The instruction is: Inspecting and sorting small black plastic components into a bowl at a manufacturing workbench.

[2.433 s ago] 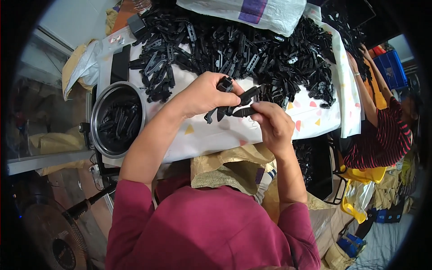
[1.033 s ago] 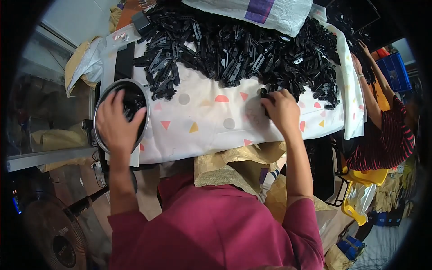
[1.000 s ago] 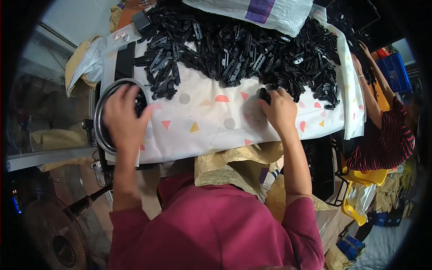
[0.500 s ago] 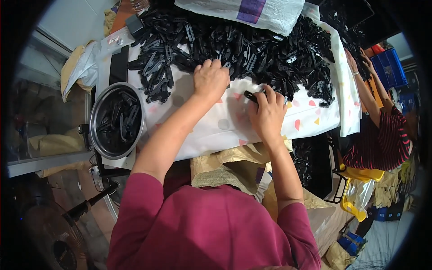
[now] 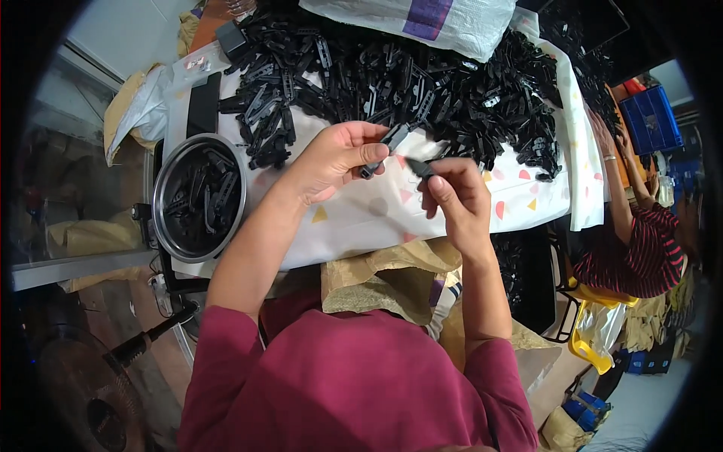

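Note:
My left hand [image 5: 345, 157] is raised above the cloth, with its thumb and fingers closed on a black plastic part [image 5: 397, 136], long and narrow with a greyish sheen. Close by on the right, my right hand [image 5: 461, 194] pinches a small dark pointed piece [image 5: 418, 167]; motion blurs it, so I cannot tell its exact kind. The piece points toward the part in my left hand, with a small gap between them. Beyond both hands spreads a heap of similar black plastic parts [image 5: 361, 71].
A round metal bowl [image 5: 160, 218] holding black parts stands at the left, near a dark flat slab [image 5: 203, 105]. A white woven sack [image 5: 376, 10] lies over the heap's far side. On the right, a co-worker in a striped top [image 5: 633, 252] reaches toward more parts.
My left hand has come back from the heap's edge and now holds up a black part. My right hand has turned and lowered slightly, still holding the dark piece.

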